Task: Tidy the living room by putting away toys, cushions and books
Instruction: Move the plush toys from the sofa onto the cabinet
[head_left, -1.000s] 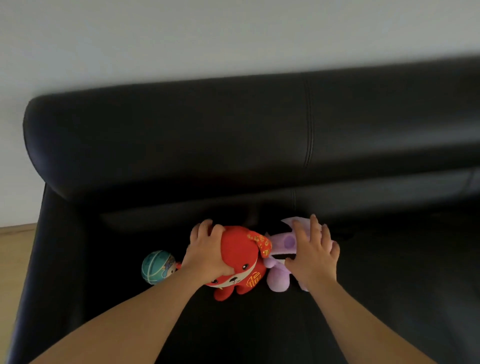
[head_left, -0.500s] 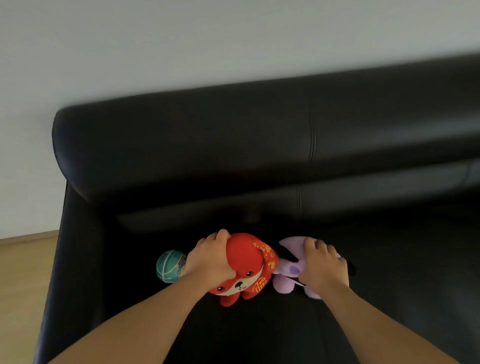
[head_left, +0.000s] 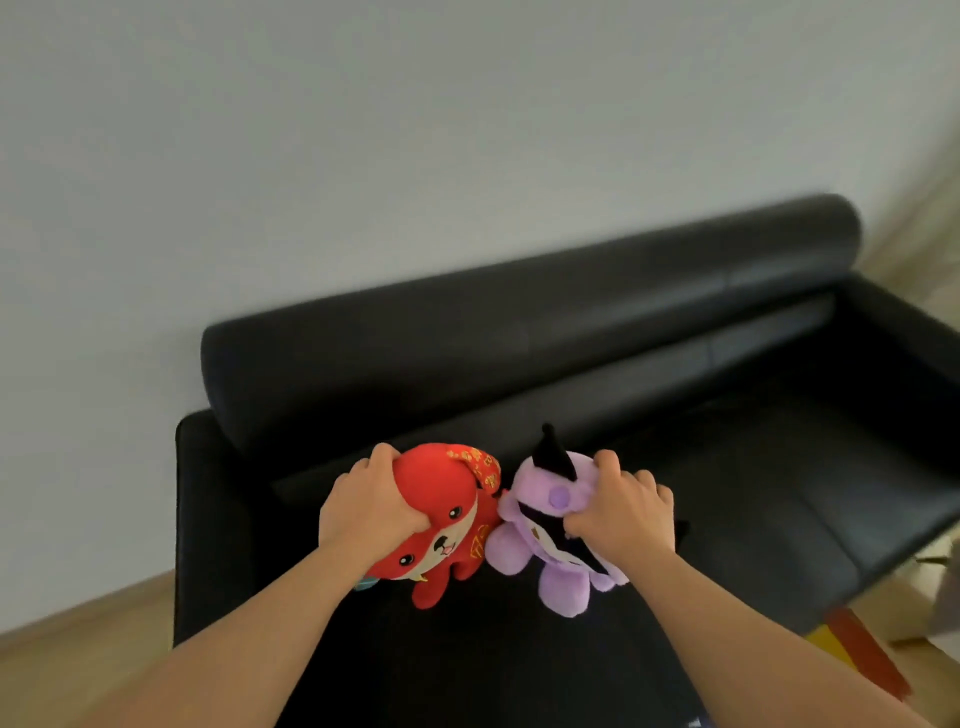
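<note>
Soft, even light is spread across the pale wall (head_left: 363, 156), which is rendered grey-white with no hard shadows. The black sofa (head_left: 519, 322) is recorded very dark, its seat at lower centre sunk almost to solid black, while a dull sheen is caught along the rolled backrest. Tones are washed out at the right edge of the frame, where brighter light is seen. Straight lines are bowed by the wide-angle lens, most strongly towards the right edge and the corners. Slight softness is noted throughout; the red plush (head_left: 447, 483) and purple plush (head_left: 511, 548) are kept vivid and fairly sharp.
</note>
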